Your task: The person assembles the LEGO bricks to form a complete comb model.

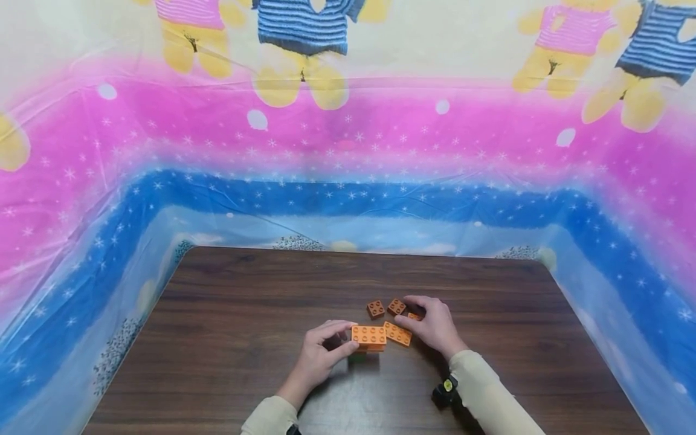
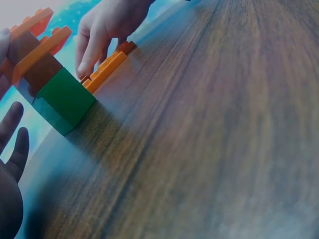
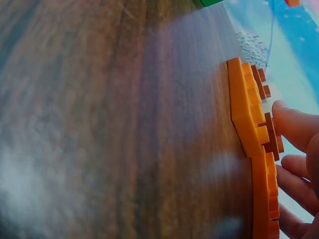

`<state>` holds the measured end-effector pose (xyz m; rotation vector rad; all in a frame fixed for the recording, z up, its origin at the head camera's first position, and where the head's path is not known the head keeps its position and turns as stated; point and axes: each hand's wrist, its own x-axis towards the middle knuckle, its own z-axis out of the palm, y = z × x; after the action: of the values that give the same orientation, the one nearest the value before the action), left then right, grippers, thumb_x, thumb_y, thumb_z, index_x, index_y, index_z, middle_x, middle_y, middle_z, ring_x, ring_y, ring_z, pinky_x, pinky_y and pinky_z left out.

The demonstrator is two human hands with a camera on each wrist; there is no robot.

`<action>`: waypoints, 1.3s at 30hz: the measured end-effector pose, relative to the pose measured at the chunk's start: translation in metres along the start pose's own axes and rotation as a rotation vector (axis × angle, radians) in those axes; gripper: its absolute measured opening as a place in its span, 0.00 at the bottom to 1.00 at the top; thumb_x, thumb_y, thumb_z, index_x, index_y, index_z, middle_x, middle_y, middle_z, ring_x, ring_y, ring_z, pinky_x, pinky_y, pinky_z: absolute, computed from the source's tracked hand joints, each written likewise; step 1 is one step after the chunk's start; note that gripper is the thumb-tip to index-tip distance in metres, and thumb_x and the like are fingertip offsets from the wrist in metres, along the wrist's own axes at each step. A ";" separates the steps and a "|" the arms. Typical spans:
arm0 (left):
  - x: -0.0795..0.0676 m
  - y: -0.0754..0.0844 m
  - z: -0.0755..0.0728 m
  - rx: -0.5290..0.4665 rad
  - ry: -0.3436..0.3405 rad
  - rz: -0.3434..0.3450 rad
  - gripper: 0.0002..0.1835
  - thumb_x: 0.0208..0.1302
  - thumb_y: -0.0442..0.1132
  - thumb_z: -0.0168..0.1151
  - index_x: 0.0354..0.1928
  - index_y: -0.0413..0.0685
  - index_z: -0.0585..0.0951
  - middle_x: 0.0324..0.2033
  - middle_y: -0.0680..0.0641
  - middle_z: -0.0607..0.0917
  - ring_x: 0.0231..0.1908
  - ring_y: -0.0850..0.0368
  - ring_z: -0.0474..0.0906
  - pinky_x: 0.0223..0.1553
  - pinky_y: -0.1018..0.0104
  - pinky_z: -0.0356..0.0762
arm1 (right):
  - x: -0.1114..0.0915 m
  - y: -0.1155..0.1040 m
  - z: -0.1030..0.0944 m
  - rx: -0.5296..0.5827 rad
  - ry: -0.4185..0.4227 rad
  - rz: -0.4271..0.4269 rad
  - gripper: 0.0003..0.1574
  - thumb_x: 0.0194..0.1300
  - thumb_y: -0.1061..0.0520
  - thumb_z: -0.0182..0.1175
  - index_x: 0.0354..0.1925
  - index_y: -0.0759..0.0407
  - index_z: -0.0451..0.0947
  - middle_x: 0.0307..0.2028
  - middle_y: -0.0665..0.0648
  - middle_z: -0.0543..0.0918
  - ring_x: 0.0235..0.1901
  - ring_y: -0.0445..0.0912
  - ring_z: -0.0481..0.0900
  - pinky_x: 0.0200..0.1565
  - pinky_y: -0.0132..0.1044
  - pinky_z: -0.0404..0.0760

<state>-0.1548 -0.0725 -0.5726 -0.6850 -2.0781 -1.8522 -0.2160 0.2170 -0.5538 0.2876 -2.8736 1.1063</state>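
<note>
In the head view my left hand pinches the left end of a toy building block stack between thumb and fingers. The stack has a green block at its base, with brown blocks and two orange plates above. My right hand reaches over loose blocks, thumb and index fingertips right at the edges of a brown block. Another brown block lies to its left. A loose orange plate lies beside the stack; a second orange piece is partly hidden under the right hand.
The blocks stand on a dark wood-grain table. A printed cloth in pink and blue hangs along the table's back and sides. A small black device sits at the right wrist.
</note>
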 end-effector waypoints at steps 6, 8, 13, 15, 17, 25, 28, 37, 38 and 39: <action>0.000 0.001 0.000 -0.003 -0.001 0.008 0.16 0.62 0.31 0.76 0.52 0.45 0.89 0.46 0.44 0.91 0.38 0.43 0.82 0.38 0.56 0.83 | 0.001 -0.003 0.004 -0.057 0.018 -0.013 0.34 0.62 0.42 0.78 0.63 0.51 0.84 0.59 0.55 0.87 0.62 0.56 0.79 0.66 0.64 0.70; 0.000 0.000 0.000 -0.001 -0.002 0.003 0.16 0.63 0.32 0.76 0.52 0.45 0.89 0.45 0.45 0.91 0.38 0.43 0.82 0.38 0.57 0.83 | 0.001 -0.005 0.005 -0.078 0.026 -0.018 0.33 0.62 0.42 0.78 0.62 0.51 0.85 0.58 0.55 0.87 0.61 0.56 0.79 0.66 0.65 0.69; -0.001 0.000 -0.001 0.005 -0.006 -0.019 0.15 0.63 0.33 0.76 0.52 0.47 0.89 0.46 0.46 0.91 0.38 0.44 0.83 0.38 0.59 0.83 | 0.002 -0.010 0.007 -0.125 0.037 -0.003 0.33 0.61 0.42 0.78 0.61 0.52 0.85 0.57 0.55 0.87 0.60 0.57 0.79 0.66 0.67 0.66; -0.001 0.001 -0.001 0.006 -0.007 -0.024 0.15 0.63 0.33 0.77 0.52 0.48 0.90 0.46 0.47 0.91 0.39 0.44 0.83 0.39 0.59 0.83 | 0.003 -0.011 0.008 -0.132 0.040 0.004 0.32 0.62 0.42 0.78 0.60 0.53 0.85 0.57 0.56 0.87 0.60 0.57 0.79 0.66 0.68 0.65; -0.001 0.000 -0.001 0.008 -0.007 -0.016 0.15 0.63 0.33 0.76 0.52 0.48 0.90 0.46 0.47 0.91 0.38 0.44 0.83 0.38 0.59 0.83 | 0.003 -0.011 0.008 -0.135 0.046 0.006 0.32 0.62 0.43 0.78 0.60 0.53 0.85 0.57 0.57 0.87 0.60 0.57 0.78 0.65 0.68 0.65; -0.001 0.000 -0.001 0.004 -0.004 -0.003 0.15 0.63 0.33 0.76 0.52 0.47 0.89 0.46 0.46 0.91 0.38 0.43 0.83 0.38 0.58 0.83 | 0.005 -0.010 0.013 -0.150 0.079 -0.002 0.31 0.61 0.44 0.78 0.59 0.53 0.86 0.56 0.56 0.87 0.59 0.58 0.78 0.62 0.67 0.66; -0.001 0.000 -0.001 0.009 -0.006 -0.011 0.15 0.63 0.33 0.76 0.52 0.48 0.89 0.46 0.46 0.90 0.38 0.43 0.83 0.38 0.58 0.83 | 0.005 -0.010 0.013 -0.150 0.079 0.000 0.30 0.61 0.44 0.79 0.58 0.53 0.86 0.56 0.56 0.87 0.59 0.58 0.78 0.61 0.67 0.66; -0.001 0.000 -0.002 0.015 -0.009 -0.030 0.15 0.64 0.35 0.76 0.52 0.49 0.90 0.47 0.49 0.90 0.38 0.43 0.83 0.39 0.60 0.83 | 0.006 -0.010 0.014 -0.154 0.079 0.011 0.30 0.60 0.44 0.79 0.58 0.51 0.86 0.55 0.56 0.87 0.60 0.57 0.78 0.61 0.66 0.66; -0.001 0.000 -0.002 0.014 -0.009 -0.030 0.15 0.64 0.34 0.76 0.52 0.49 0.90 0.46 0.49 0.90 0.38 0.43 0.83 0.39 0.60 0.83 | 0.006 -0.010 0.014 -0.153 0.079 0.012 0.30 0.60 0.44 0.79 0.58 0.51 0.86 0.55 0.56 0.87 0.60 0.58 0.78 0.61 0.66 0.66; -0.001 0.000 -0.001 0.013 -0.009 -0.031 0.15 0.63 0.34 0.76 0.52 0.49 0.90 0.46 0.49 0.90 0.38 0.43 0.83 0.39 0.60 0.83 | 0.006 -0.010 0.015 -0.152 0.079 0.013 0.31 0.60 0.44 0.79 0.58 0.51 0.86 0.55 0.56 0.87 0.60 0.58 0.78 0.61 0.66 0.66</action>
<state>-0.1536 -0.0742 -0.5729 -0.6631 -2.1162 -1.8538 -0.2197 0.1990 -0.5573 0.2130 -2.8727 0.8733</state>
